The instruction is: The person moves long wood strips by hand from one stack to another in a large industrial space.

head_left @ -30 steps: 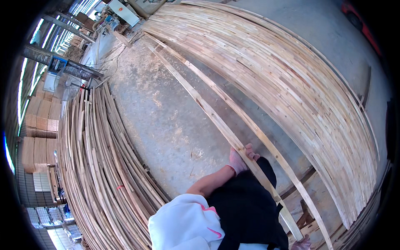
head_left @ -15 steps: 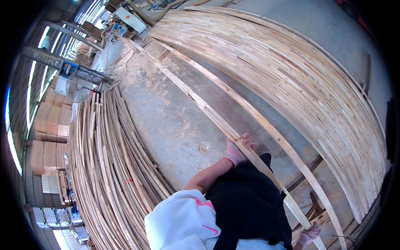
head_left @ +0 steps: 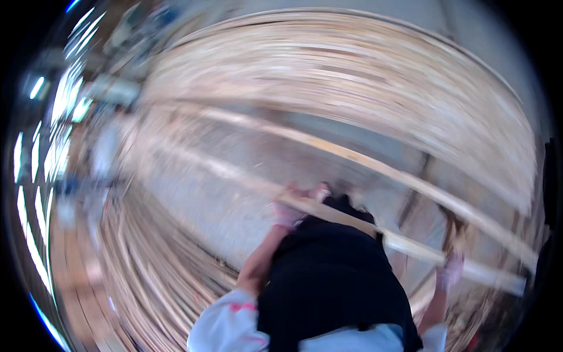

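A long, pale wooden strip (head_left: 410,245) slants across the front of my body, its far part smeared by motion. My left hand (head_left: 289,210), in a pinkish-white knit glove, is closed round the strip near its middle, left of my dark apron. Farther right, my right hand (head_left: 450,271) grips the same strip close to its squared-off near end. That hand is blurred, but its fingers meet the wood. Just beyond lies a second long wooden strip (head_left: 352,155), roughly parallel and apart from both hands.
A broad layer of wooden strips laid side by side (head_left: 328,76) spreads across the far side. To the left lies a stack of long strips (head_left: 152,270). Blurred machinery stands at the far left, and concrete floor (head_left: 217,217) shows between the wood.
The view has turned, so the strips now lie more crosswise. Both hands stay on the held strip; my right hand sits higher in view, and the strip's near end now shows.
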`<action>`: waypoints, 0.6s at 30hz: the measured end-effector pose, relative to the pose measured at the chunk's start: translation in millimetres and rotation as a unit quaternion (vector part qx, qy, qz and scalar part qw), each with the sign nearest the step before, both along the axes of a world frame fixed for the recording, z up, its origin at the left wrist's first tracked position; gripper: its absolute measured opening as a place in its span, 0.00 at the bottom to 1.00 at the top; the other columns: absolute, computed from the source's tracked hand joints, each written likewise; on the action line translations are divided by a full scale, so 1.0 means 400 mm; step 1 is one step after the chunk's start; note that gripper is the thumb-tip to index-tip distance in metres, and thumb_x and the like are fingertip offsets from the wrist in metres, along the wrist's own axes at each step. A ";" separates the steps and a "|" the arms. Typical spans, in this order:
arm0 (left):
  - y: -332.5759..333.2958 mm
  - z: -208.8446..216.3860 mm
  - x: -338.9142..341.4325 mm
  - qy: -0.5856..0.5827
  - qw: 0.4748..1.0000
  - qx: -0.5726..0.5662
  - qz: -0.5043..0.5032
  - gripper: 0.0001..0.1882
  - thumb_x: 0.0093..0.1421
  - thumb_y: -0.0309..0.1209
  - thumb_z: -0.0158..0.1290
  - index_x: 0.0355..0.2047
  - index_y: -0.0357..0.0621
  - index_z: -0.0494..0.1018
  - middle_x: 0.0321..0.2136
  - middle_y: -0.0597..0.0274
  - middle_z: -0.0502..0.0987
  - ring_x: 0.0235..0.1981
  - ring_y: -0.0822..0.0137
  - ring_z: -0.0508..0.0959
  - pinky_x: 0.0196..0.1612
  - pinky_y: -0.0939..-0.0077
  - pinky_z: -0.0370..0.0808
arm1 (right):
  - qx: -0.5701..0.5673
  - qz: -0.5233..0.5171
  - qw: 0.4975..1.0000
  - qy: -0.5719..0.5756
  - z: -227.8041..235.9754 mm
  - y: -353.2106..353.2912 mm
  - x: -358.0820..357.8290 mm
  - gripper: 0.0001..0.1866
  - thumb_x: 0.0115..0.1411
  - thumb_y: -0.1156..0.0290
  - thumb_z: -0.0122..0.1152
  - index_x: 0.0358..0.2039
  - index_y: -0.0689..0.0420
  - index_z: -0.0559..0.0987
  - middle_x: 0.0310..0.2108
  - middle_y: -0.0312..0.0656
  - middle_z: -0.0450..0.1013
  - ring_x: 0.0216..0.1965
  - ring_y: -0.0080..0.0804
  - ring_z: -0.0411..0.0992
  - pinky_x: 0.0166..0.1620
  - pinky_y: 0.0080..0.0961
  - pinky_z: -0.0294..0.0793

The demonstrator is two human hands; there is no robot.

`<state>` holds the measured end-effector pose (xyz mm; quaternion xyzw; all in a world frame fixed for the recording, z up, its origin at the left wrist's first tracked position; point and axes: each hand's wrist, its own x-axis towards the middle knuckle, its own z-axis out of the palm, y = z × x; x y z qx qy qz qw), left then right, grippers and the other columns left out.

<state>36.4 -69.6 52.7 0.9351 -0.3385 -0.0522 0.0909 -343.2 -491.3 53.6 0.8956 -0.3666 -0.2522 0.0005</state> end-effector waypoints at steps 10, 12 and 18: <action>0.123 -0.116 -0.005 -0.136 0.943 0.292 -0.087 0.07 0.58 0.34 0.42 0.24 0.50 0.62 0.17 0.70 0.60 0.23 0.69 0.67 0.54 0.64 0.63 | -0.045 -0.027 0.998 0.032 -0.049 0.000 0.054 0.12 0.48 0.63 0.53 0.36 0.44 0.71 0.40 0.34 0.70 0.50 0.27 0.65 0.62 0.33 0.51; 0.114 -0.129 0.057 -0.174 0.925 0.311 -0.130 0.07 0.58 0.33 0.42 0.23 0.51 0.61 0.17 0.70 0.59 0.23 0.71 0.67 0.54 0.65 0.63 | -0.033 -0.024 0.999 0.032 -0.075 0.010 0.101 0.13 0.47 0.64 0.54 0.36 0.43 0.72 0.40 0.35 0.70 0.50 0.28 0.66 0.62 0.34 0.51; 0.164 -0.147 -0.014 -0.090 0.978 0.168 -0.088 0.04 0.53 0.34 0.46 0.26 0.50 0.68 0.25 0.63 0.72 0.33 0.62 0.74 0.55 0.59 0.65 | -0.055 0.004 0.998 0.004 -0.110 -0.005 0.048 0.30 0.39 0.62 0.63 0.47 0.45 0.69 0.44 0.35 0.70 0.53 0.29 0.64 0.64 0.33 0.50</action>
